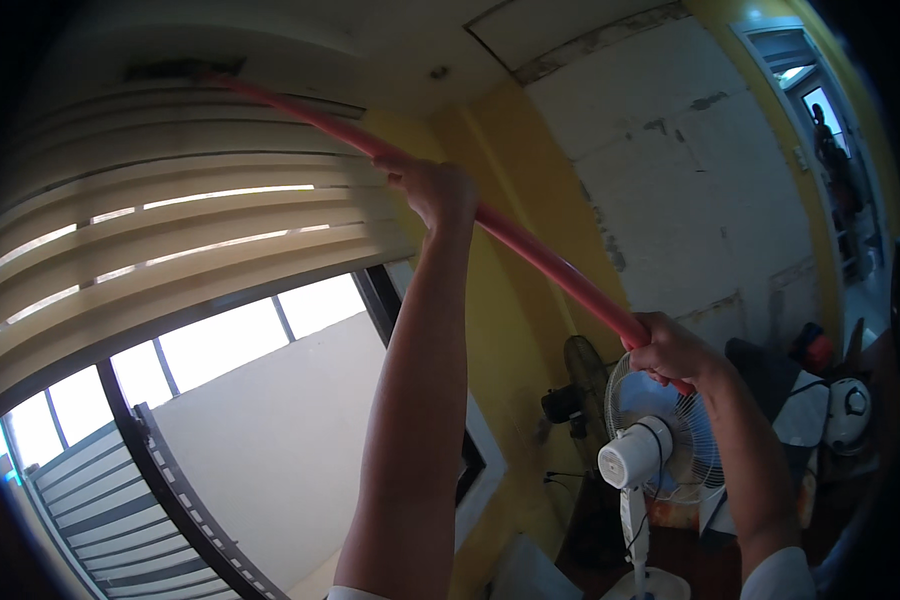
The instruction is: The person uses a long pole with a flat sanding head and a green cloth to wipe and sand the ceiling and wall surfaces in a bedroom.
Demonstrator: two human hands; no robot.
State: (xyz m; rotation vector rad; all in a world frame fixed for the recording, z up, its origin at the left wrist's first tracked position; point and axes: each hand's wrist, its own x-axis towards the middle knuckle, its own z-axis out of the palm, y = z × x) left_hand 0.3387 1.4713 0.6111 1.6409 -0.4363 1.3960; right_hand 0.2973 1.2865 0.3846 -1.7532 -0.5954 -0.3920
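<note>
A long red pole (555, 268) slants across the view, from the upper left down to the right. My left hand (435, 192) is raised and wrapped around its middle. Lower down, my right hand (670, 350) grips the pole near its bottom end, which pokes out below the fingers. At the pole's far end is a dark, flat head (180, 68), up by the ceiling above the window blind (200, 210). That head is too dim to tell whether it is a broom or a brush, or whether it touches the ceiling.
A white standing fan (635, 455) is below my right hand, with a darker fan (582, 385) behind it. Various items, including a white rounded appliance (850, 410), crowd the right side. A window (240, 340) is at left, a patched wall (670, 150) ahead, a doorway (835, 150) far right.
</note>
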